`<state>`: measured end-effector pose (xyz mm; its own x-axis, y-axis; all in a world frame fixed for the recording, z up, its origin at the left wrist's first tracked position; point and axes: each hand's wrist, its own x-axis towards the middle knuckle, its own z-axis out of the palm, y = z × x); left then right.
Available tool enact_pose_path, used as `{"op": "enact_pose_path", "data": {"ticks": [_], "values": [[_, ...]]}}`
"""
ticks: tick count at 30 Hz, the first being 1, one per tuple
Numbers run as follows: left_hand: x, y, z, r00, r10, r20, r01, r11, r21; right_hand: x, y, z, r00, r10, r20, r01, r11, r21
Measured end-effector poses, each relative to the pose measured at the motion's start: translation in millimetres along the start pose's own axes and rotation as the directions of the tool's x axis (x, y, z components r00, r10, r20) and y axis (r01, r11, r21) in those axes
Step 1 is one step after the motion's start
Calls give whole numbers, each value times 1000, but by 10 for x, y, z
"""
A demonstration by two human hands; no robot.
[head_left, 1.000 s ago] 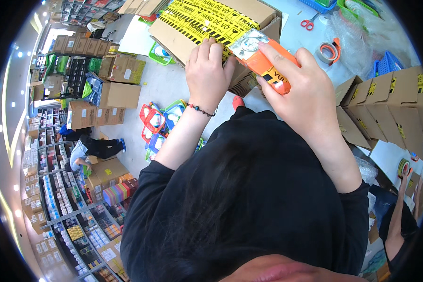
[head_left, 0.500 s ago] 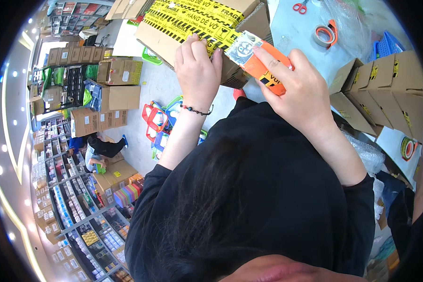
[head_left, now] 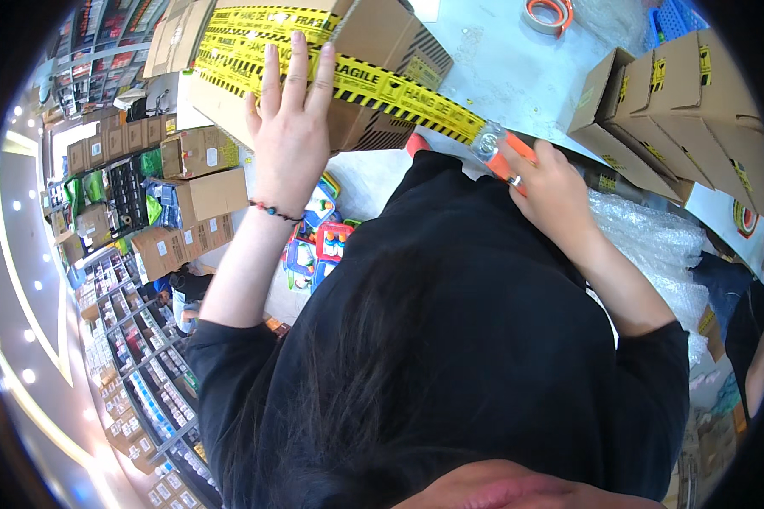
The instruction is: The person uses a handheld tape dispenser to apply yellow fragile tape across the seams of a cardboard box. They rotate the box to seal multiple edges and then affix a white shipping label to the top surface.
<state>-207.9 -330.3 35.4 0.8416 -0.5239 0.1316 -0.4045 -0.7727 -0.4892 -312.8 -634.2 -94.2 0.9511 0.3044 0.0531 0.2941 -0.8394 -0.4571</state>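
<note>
A brown cardboard box (head_left: 373, 47) wrapped in yellow-and-black warning tape (head_left: 399, 92) lies on a white table. My left hand (head_left: 293, 127) rests flat on its near side, fingers spread, pressing the tape. My right hand (head_left: 545, 182) grips an orange tape dispenser (head_left: 502, 154) at the box's near right corner. The tape runs from the box straight to the dispenser. My dark sleeves and hair fill the lower part of the view.
Several small open cardboard boxes (head_left: 679, 110) stand at the right. An orange tape roll (head_left: 545, 13) lies on the table (head_left: 501, 68) behind the box. Bubble wrap (head_left: 645, 246) lies at the right. Stacked cartons (head_left: 191, 199) and shop shelves (head_left: 136, 382) are at the left, colourful toys (head_left: 318, 246) below.
My right hand has pulled the dispenser down and right off the box's top to its corner, drawing out tape. My left hand went flat on the box's side.
</note>
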Motion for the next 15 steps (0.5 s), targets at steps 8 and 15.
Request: {"op": "enact_pose_path", "data": {"ticks": [8,15], "values": [[58,16,-66,985,123,117,-152,947,283,74,185,461,997,18,73,-24,996,91],[44,693,732,889,204,410,-445,600,665,1135,-134,1111,991,51,126,-51,999,3]]}}
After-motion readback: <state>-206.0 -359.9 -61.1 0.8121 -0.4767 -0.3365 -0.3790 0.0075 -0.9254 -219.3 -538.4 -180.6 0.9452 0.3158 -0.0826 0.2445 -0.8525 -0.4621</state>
